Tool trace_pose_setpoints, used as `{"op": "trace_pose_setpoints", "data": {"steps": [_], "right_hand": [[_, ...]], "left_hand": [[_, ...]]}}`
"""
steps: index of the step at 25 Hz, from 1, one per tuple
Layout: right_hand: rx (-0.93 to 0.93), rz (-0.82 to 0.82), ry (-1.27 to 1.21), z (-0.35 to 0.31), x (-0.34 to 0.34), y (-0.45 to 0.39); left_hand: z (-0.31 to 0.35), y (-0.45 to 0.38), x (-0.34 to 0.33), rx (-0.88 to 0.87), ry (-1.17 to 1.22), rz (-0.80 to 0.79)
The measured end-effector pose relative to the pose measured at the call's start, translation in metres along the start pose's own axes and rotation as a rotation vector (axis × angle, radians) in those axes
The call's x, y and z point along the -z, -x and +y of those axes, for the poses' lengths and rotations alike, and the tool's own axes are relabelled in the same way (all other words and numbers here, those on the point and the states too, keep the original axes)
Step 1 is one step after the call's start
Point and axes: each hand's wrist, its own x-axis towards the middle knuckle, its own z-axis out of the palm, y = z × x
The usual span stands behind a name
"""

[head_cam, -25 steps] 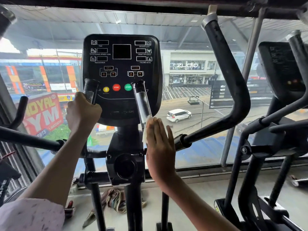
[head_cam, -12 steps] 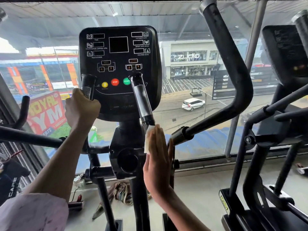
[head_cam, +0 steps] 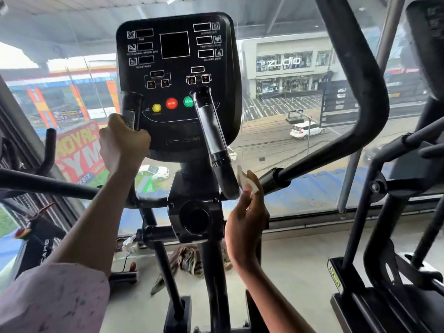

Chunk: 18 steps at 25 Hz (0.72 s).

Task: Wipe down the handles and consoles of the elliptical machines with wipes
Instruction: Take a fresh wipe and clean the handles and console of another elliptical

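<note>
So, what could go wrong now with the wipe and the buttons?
1. The right hand holds the wipe only at the fingertips, beside the right grip. It may slip and drop to the floor.
2. The start button and stop button sit just behind that grip's top. Wiping upward could press one by accident.
3. The left hand grips the left grip, so the part under it may stay unwiped.

Console [head_cam: 177, 75] behind grips, wipe [head_cam: 245, 181] beside rt grip [head_cam: 213, 140]

grey floor [head_cam: 300, 272] bears elliptical bases and a rag [head_cam: 189, 260].
</note>
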Motion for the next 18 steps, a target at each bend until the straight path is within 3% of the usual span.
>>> {"op": "trace_pose_setpoints", "data": {"steps": [2,5,10,15,18], "right_hand": [[-0.057,0.008,0.003,0.004,-0.001,-0.001],[-0.04,-0.106,0.018,-0.004,-0.013,-0.006],[0.254,-0.199,0.072,0.023,0.009,0.016],[0.072,-0.222,0.119,0.033,0.011,-0.005],[0.126,-0.263,0.089,0.024,0.011,-0.004]], "left_hand": [[-0.002,0.0,-0.001,-0.001,0.0,0.005],[0.0,0.001,-0.002,0.019,-0.027,0.008],[-0.003,-0.002,-0.005,0.016,-0.047,0.033],[-0.004,-0.003,-0.01,0.012,-0.076,0.074],[-0.001,-0.002,-0.011,0.036,-0.102,0.088]]}}
